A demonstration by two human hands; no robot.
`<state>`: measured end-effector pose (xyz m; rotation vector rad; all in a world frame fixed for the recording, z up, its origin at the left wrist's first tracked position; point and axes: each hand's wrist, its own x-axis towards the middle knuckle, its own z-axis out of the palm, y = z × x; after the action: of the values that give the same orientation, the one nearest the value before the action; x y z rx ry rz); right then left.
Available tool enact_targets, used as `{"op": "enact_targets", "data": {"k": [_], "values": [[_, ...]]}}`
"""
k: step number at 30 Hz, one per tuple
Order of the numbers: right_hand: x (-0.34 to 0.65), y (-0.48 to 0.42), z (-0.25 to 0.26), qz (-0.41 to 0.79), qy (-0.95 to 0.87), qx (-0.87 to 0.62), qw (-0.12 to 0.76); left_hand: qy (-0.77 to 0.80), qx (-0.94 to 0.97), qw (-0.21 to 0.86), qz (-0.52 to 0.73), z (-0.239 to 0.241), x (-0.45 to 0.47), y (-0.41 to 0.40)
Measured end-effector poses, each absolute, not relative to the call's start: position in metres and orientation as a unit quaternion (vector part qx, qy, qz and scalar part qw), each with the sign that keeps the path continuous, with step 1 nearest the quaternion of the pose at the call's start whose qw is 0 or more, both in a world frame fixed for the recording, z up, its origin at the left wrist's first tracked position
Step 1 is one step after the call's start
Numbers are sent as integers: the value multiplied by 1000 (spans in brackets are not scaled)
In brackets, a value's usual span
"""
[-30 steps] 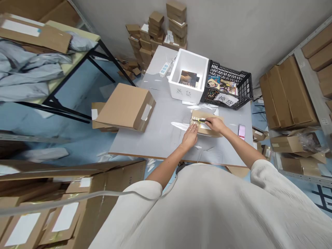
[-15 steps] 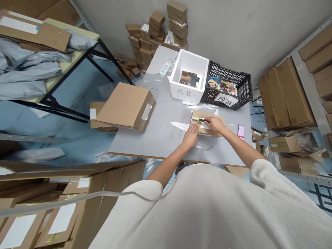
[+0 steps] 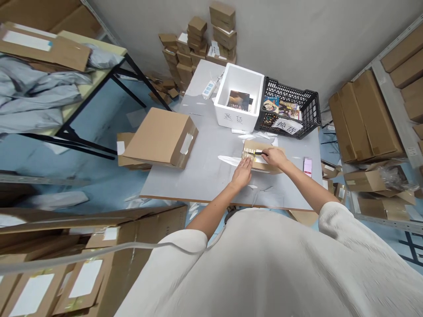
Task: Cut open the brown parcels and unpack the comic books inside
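Observation:
A small taped cardboard box (image 3: 261, 145) lies on the grey table (image 3: 201, 180) in front of me. My right hand (image 3: 274, 158) is closed round a black and yellow utility knife (image 3: 259, 153), whose front end is at the clear tape on the box's left part. The blade tip is too small to make out. My left hand (image 3: 242, 171) lies with fingers stretched out on the box's near left corner, just below the knife. White paper scraps (image 3: 228, 160) lie beside and behind the box.
Behind the box stand a white foam bin (image 3: 236, 118) and a black crate (image 3: 309, 119), both with books inside. A larger carton (image 3: 152, 136) sits at the table's left. A phone (image 3: 307, 167) lies at the right, a power strip (image 3: 209, 89) at the back.
Both hands and the box are almost where they were; the knife has shifted very slightly. The view has tilted a little.

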<state>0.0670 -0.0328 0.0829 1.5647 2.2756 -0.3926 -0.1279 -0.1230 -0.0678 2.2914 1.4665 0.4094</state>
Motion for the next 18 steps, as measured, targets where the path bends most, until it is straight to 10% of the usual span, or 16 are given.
{"op": "enact_targets", "data": {"k": [18], "values": [[96,-44,107,-127,773,579,225,571,796,163,116,-53,-117,-126]]}}
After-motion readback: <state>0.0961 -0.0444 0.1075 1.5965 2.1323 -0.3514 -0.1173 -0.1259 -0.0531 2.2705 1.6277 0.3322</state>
